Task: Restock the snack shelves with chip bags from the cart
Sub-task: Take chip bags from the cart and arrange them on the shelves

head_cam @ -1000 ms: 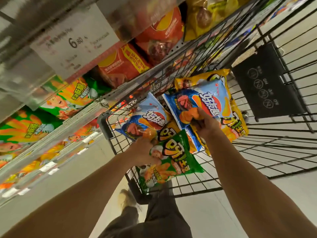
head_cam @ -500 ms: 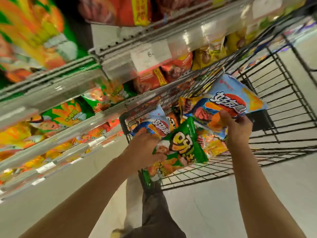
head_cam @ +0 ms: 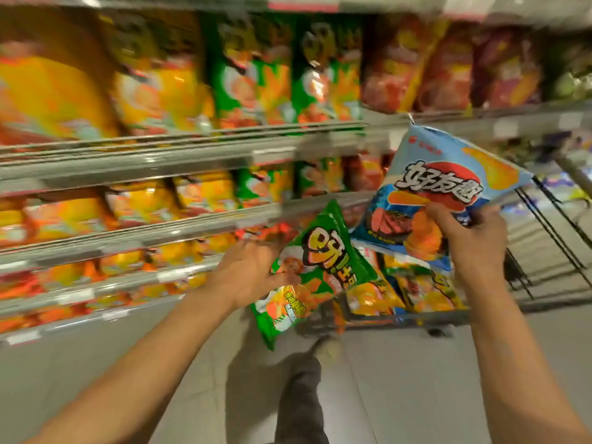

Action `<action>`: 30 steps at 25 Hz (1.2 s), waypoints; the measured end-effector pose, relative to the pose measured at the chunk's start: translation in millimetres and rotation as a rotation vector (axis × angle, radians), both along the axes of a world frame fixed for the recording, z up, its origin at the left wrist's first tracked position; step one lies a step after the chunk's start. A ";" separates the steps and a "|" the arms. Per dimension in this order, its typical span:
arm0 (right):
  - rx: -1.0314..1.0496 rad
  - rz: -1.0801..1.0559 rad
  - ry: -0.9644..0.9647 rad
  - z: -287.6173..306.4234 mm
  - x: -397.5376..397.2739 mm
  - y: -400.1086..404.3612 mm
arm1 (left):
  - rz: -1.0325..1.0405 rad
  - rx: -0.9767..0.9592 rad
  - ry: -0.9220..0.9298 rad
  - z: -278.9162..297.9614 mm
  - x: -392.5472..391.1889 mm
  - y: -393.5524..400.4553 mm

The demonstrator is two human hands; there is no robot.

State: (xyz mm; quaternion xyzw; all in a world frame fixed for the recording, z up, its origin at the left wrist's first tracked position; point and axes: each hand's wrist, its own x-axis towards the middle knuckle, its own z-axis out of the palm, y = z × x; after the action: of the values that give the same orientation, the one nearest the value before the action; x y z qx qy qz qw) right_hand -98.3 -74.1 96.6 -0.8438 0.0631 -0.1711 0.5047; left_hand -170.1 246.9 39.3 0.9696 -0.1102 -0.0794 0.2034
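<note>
My left hand grips a green chip bag by its left edge, low in front of the snack shelves. My right hand holds a light blue chip bag by its lower right corner, raised above the wire cart. More yellow and orange bags lie in the cart's near corner under the two held bags. The shelves are blurred and packed with yellow, green and red bags.
Grey floor lies below, with my dark trouser leg and shoe between my arms. Shelf rails with price tags run across the left and middle. The cart's black wire side stands at the right.
The view has swung up from the cart to face the shelves. Both hands have lifted their bags higher; the blue bag has risen clear above the cart.
</note>
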 end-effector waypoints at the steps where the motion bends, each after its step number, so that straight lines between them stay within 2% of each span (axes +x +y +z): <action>1: -0.009 0.070 -0.038 15.4 -14.0 31.5 | 0.053 -0.016 -0.046 17.3 -27.5 31.4; 3: -0.045 0.186 -0.109 46.0 -37.0 89.0 | 0.133 0.000 -0.089 51.4 -74.6 86.1; 9: 0.087 0.514 -0.211 132.9 -87.7 265.5 | 0.375 0.303 -0.288 153.2 -188.8 222.9; 12: 0.125 0.589 -0.290 162.6 -105.7 334.9 | 0.511 0.333 -0.337 184.6 -243.6 273.4; 17: 0.166 0.684 -0.391 193.4 -119.5 427.3 | 0.796 0.228 -0.467 205.4 -317.4 329.7; 21: 0.202 0.753 -0.419 209.4 -111.2 494.5 | 0.988 0.070 -0.617 209.7 -345.5 373.2; 26: 0.222 0.830 -0.390 217.3 -92.4 576.0 | 1.240 -0.152 -0.756 213.2 -340.5 431.9; 30: 0.286 0.880 -0.362 221.7 -73.8 624.5 | 1.242 -0.333 -0.786 227.5 -313.4 479.1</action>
State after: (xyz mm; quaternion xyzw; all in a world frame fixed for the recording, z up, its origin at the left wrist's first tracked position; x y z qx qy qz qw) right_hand -172.1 550.4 318.3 -0.6695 -0.3648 -0.0751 0.6427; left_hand -483.5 726.1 266.8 0.7669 0.3818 0.4194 0.3004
